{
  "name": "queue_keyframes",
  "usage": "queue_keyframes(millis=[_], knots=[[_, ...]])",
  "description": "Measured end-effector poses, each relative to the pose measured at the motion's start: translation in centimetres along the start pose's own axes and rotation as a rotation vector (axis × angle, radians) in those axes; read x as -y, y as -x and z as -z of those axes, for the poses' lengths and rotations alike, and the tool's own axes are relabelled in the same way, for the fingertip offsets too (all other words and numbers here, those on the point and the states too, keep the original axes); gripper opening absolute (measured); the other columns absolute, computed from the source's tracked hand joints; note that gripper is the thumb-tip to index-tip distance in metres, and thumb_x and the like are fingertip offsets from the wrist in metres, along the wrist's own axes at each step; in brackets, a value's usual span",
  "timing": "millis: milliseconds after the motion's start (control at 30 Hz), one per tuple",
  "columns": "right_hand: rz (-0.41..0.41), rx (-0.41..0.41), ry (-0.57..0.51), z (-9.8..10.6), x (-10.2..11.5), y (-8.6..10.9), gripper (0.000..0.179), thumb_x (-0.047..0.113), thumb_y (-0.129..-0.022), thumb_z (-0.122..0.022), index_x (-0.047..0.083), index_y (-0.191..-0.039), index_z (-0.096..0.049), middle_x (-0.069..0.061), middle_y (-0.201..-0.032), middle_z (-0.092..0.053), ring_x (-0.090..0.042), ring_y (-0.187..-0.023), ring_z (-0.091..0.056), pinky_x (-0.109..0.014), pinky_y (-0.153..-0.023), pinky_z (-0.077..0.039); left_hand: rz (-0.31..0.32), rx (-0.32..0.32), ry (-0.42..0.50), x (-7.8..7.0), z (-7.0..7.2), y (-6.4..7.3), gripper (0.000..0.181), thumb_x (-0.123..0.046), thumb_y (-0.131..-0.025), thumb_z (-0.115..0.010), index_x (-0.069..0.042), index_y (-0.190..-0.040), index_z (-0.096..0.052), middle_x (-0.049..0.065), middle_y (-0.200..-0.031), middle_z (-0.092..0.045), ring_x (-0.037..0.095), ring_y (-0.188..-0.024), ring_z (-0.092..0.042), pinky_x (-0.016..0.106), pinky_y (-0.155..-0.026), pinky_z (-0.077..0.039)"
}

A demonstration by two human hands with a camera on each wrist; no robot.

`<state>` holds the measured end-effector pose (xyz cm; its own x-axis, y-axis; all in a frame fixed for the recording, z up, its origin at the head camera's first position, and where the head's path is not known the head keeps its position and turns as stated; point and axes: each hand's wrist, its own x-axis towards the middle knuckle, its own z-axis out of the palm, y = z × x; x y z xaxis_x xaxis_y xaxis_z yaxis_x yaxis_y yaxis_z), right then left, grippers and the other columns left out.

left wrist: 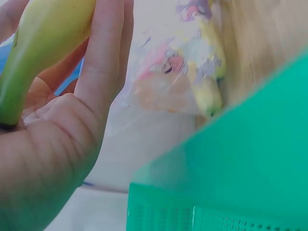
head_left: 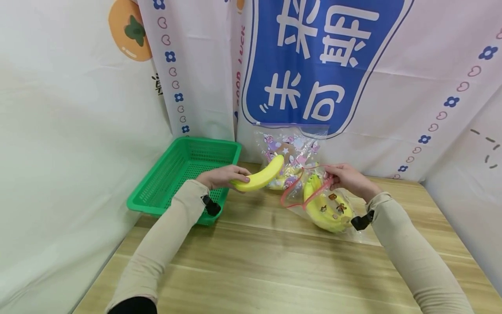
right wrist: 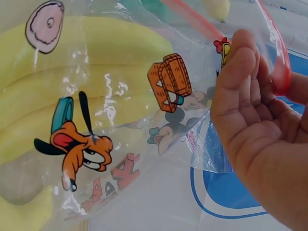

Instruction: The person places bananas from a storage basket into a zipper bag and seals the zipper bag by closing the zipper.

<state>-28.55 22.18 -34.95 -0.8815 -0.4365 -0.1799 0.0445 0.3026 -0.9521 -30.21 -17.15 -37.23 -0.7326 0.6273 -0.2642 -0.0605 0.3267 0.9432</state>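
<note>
A single yellow banana [head_left: 260, 176] with a greenish end is held by my left hand [head_left: 223, 178], beside the basket's right rim. In the left wrist view the banana [left wrist: 48, 36] lies between thumb and fingers. My right hand [head_left: 349, 179] pinches the pink-edged mouth of a clear zip bag [head_left: 310, 203], which stands open toward the left. Inside that bag is a bunch of bananas [head_left: 323, 209]; cartoon prints on the plastic [right wrist: 79, 149] show in the right wrist view. The held banana's tip points at the bag's mouth, apart from it.
A green perforated basket [head_left: 157, 205] stands at the left on the wooden table [head_left: 274, 266]. Behind the hands, a second printed zip bag [head_left: 290, 144] with a purple top leans on the patterned curtain [head_left: 204, 87], with yellow fruit in its bottom.
</note>
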Motion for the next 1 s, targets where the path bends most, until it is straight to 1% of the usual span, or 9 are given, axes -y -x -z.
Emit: queue_keyframes(millis=[133, 233, 333, 467, 600, 700, 800, 1000], knots=[[-0.003, -0.001, -0.001, -0.1, 0.0, 0.2, 0.041, 0.028, -0.102, -0.043, -0.010, -0.091, -0.055, -0.004, -0.070, -0.059, -0.013, -0.061, -0.057, -0.032, -0.064, -0.053, -0.014, 0.046, -0.010, -0.2, -1.2, -0.5, 0.039, -0.017, -0.090, -0.059, 0.005, -0.122, -0.055, 0.011, -0.103, -0.055, 0.020, -0.087, -0.055, 0.051, -0.092, -0.045], [-0.006, -0.003, 0.004, 0.0, 0.0, 0.3, 0.039, 0.026, -0.103, -0.041, -0.009, -0.091, -0.054, -0.004, -0.070, -0.059, -0.013, -0.062, -0.057, -0.032, -0.064, -0.053, -0.023, 0.083, -0.029, -0.4, -1.8, -0.9, 0.039, -0.016, -0.089, -0.060, 0.004, -0.122, -0.055, 0.011, -0.104, -0.054, 0.019, -0.088, -0.054, 0.049, -0.090, -0.047], [-0.003, -0.006, 0.007, 0.1, 0.0, 0.4, 0.039, 0.025, -0.103, -0.041, -0.009, -0.091, -0.054, -0.004, -0.070, -0.059, -0.013, -0.062, -0.056, -0.033, -0.065, -0.054, -0.028, 0.118, -0.064, -0.9, -2.4, -1.1, 0.040, -0.017, -0.089, -0.059, 0.003, -0.123, -0.055, 0.011, -0.106, -0.052, 0.019, -0.089, -0.053, 0.047, -0.089, -0.048], [0.003, -0.012, 0.008, 0.2, 0.1, 0.4, 0.039, 0.026, -0.103, -0.041, -0.008, -0.090, -0.055, -0.004, -0.070, -0.059, -0.013, -0.061, -0.056, -0.032, -0.064, -0.054, -0.029, 0.151, -0.082, -1.6, -3.2, -1.4, 0.040, -0.016, -0.090, -0.060, 0.004, -0.124, -0.055, 0.012, -0.111, -0.052, 0.019, -0.091, -0.054, 0.050, -0.091, -0.047], [0.009, -0.016, 0.008, 0.2, 0.1, 0.3, 0.039, 0.026, -0.103, -0.042, -0.008, -0.089, -0.055, -0.004, -0.070, -0.059, -0.014, -0.061, -0.056, -0.032, -0.064, -0.053, -0.028, 0.147, -0.125, -2.0, -3.9, -1.9, 0.039, -0.015, -0.089, -0.062, 0.003, -0.123, -0.057, 0.012, -0.112, -0.055, 0.019, -0.091, -0.057, 0.045, -0.087, -0.050], [0.007, -0.020, 0.011, 0.2, 0.2, 0.3, 0.038, 0.024, -0.103, -0.041, -0.008, -0.088, -0.055, -0.004, -0.070, -0.058, -0.014, -0.061, -0.057, -0.034, -0.064, -0.054, -0.033, 0.141, -0.162, -2.0, -4.3, -2.4, 0.037, -0.016, -0.088, -0.064, 0.001, -0.121, -0.060, 0.011, -0.109, -0.059, 0.019, -0.091, -0.058, 0.042, -0.083, -0.052], [0.005, -0.023, 0.014, 0.2, 0.3, 0.3, 0.036, 0.022, -0.103, -0.040, -0.007, -0.088, -0.054, -0.004, -0.069, -0.058, -0.014, -0.061, -0.056, -0.034, -0.064, -0.054, -0.035, 0.136, -0.176, -2.1, -4.7, -2.8, 0.035, -0.017, -0.089, -0.065, 0.001, -0.118, -0.062, 0.011, -0.108, -0.059, 0.019, -0.091, -0.059, 0.042, -0.082, -0.053], [0.018, -0.023, 0.014, 0.0, 0.2, 0.4, 0.036, 0.023, -0.103, -0.040, -0.006, -0.087, -0.055, -0.003, -0.069, -0.059, -0.012, -0.060, -0.056, -0.029, -0.060, -0.053, -0.028, 0.116, -0.179, -2.2, -5.8, -3.7, 0.033, -0.015, -0.090, -0.065, 0.001, -0.117, -0.062, 0.011, -0.106, -0.059, 0.019, -0.089, -0.060, 0.035, -0.077, -0.055]])
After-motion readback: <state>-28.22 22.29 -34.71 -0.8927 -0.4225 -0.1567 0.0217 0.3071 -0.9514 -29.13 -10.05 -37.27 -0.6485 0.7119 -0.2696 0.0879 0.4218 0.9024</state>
